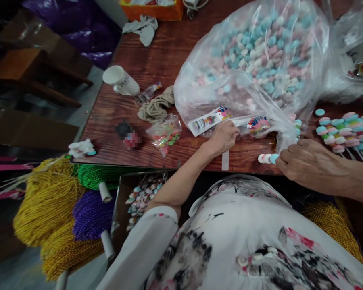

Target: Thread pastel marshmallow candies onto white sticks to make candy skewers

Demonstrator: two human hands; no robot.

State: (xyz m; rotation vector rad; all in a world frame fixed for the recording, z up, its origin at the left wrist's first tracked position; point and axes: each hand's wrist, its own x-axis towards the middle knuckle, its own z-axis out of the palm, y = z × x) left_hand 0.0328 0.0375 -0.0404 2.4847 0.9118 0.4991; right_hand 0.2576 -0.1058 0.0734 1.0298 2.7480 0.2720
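My left hand [224,136] is closed, fingertips pinched at the edge of a printed plastic packet [257,124] on the table. Just beyond that hand lies a white printed packet [207,121]. My right hand [304,161] is closed around a marshmallow skewer [268,158]. White, pink and blue marshmallows stick out to the left of its fingers; the rest of the skewer is hidden. Behind both hands rests a big clear bag of marshmallows [260,56], its gathered plastic reaching down close to my right hand. Several finished marshmallow skewers [345,131] lie at the right.
On the table's left are a white mug [121,80], a beige cloth [157,106] and a small bag of gummy candies [166,135]. A strip of tape [225,160] sits at the front edge. Below hang yellow cord bundles [48,197] beside a box of wrapped candies [142,197].
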